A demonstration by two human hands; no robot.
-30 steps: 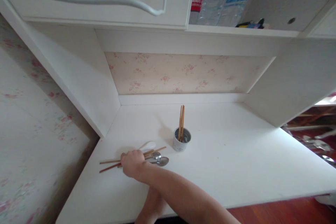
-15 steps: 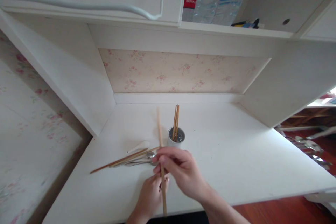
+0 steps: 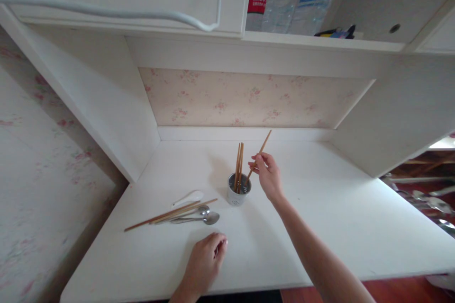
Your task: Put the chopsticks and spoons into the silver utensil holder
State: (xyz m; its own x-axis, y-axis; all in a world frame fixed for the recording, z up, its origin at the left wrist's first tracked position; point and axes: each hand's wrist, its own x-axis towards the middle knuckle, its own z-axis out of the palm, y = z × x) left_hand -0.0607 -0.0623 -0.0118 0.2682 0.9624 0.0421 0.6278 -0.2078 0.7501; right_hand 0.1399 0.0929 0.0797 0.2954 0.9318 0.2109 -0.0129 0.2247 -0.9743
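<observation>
My right hand [image 3: 267, 173] pinches a wooden chopstick [image 3: 263, 144], which leans with its lower end inside the metal utensil holder [image 3: 237, 199]. Several other chopsticks [image 3: 239, 165] stand upright in that holder. Near the front edge my left hand [image 3: 208, 258] rests on the white desk, fingers curled, with nothing showing in them. Beyond it lie two metal spoons [image 3: 212, 218], a few loose chopsticks [image 3: 161, 215] side by side, and a white spoon [image 3: 190, 197] behind them.
White side panels [image 3: 398, 118] and a flowered back wall [image 3: 234, 99] enclose the desk [image 3: 302, 236]. Overhead hangs a cabinet with a long handle [image 3: 106, 9]. Plastic bottles [image 3: 284, 0] stand on the open shelf. Metal items [image 3: 433, 203] sit below at the far right.
My right hand has moved away and to the right with the chopstick, from above my left hand to the holder. The chopstick's lower end is now inside the holder. My left hand stays put.
</observation>
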